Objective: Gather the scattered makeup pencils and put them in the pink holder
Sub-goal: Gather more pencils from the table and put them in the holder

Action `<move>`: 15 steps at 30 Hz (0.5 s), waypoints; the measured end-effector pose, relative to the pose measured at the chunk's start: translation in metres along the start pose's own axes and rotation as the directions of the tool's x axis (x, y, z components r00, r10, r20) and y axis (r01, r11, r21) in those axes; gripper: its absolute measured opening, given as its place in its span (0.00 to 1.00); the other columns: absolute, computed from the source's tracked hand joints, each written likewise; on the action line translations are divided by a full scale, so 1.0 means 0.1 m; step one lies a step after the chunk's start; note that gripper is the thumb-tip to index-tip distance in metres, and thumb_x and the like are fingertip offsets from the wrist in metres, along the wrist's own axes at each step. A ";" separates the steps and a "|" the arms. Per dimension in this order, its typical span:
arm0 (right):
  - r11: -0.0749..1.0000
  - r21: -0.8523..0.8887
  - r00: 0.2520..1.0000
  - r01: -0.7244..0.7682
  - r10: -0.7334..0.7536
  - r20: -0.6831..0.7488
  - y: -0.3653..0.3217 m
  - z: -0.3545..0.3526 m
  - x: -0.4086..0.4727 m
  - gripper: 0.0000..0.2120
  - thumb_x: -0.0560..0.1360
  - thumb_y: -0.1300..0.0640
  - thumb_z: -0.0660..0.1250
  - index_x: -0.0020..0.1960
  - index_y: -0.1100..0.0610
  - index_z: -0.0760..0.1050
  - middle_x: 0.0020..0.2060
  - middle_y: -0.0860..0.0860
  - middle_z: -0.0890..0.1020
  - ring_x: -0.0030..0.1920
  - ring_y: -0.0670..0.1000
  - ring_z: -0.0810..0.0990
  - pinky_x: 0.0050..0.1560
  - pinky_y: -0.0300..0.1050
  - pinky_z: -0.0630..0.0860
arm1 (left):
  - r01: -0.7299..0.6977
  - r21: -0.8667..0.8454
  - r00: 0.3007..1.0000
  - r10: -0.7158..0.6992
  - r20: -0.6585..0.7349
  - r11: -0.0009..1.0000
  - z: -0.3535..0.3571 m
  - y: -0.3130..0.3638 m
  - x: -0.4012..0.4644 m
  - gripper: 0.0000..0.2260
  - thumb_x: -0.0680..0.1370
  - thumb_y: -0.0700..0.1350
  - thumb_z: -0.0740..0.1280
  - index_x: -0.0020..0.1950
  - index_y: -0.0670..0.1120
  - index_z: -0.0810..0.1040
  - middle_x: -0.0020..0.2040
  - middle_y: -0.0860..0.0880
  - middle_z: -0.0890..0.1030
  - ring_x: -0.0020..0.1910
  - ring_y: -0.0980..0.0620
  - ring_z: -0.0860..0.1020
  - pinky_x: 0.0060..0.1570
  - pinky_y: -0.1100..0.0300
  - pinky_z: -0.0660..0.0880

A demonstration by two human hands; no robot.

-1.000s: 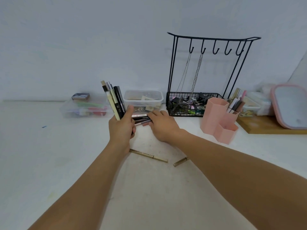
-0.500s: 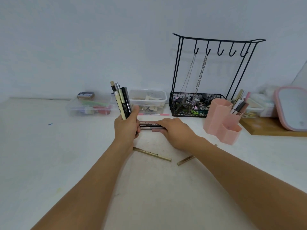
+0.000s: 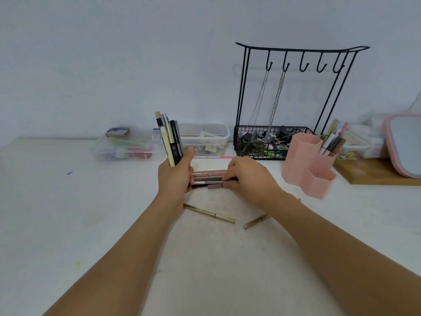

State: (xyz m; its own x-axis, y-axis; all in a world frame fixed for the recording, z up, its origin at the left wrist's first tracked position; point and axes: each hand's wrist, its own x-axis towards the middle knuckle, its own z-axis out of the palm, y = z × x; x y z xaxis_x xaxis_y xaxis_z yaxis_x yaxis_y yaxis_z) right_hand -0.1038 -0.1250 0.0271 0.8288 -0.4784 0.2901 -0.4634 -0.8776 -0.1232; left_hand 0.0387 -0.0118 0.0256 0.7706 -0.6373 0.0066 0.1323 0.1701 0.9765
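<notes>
My left hand (image 3: 174, 176) grips an upright bunch of makeup pencils (image 3: 169, 139), black, cream and silver, above the white table. My right hand (image 3: 248, 179) is closed on a flat bundle of pink and grey pencils (image 3: 209, 179) lying between both hands; their left ends touch my left hand. Two gold pencils lie nearer me: a long one (image 3: 209, 213) and a shorter one (image 3: 256, 221) partly under my right forearm. A thin pink pencil (image 3: 213, 157) lies behind. The pink holder (image 3: 305, 160) stands to the right with several pencils in its back cell.
A black wire jewellery rack (image 3: 293, 96) with chains and a basket of clips stands behind the holder. Two clear plastic boxes (image 3: 127, 145) (image 3: 205, 137) sit at the back. A pink-framed mirror (image 3: 404, 142) leans on a wooden board (image 3: 376, 173) at the far right.
My right hand has drawn the flat bundle of pencils toward me, away from the clear box, uncovering the thin pink pencil behind. My left hand keeps its upright bunch.
</notes>
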 end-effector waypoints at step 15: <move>0.470 0.870 0.980 -0.148 0.189 0.065 -0.37 -0.31 -0.01 0.05 0.79 0.62 0.67 0.51 0.64 0.80 0.41 0.57 0.81 0.37 0.52 0.83 0.43 0.51 0.85 | -0.073 -0.025 0.989 0.076 0.127 0.997 0.13 -0.02 -0.15 0.18 0.69 0.59 0.76 0.35 0.47 0.74 0.23 0.53 0.68 0.22 0.55 0.64 0.24 0.62 0.61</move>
State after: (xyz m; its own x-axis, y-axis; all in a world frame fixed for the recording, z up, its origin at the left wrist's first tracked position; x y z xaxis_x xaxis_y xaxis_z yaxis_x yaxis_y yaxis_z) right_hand -0.0974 -0.0913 0.0603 0.7448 -0.6367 0.1997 -0.0675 -0.3696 -0.9267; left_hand 0.0191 -0.0125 0.0267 0.6927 -0.7130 0.1082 0.0909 0.2351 0.9677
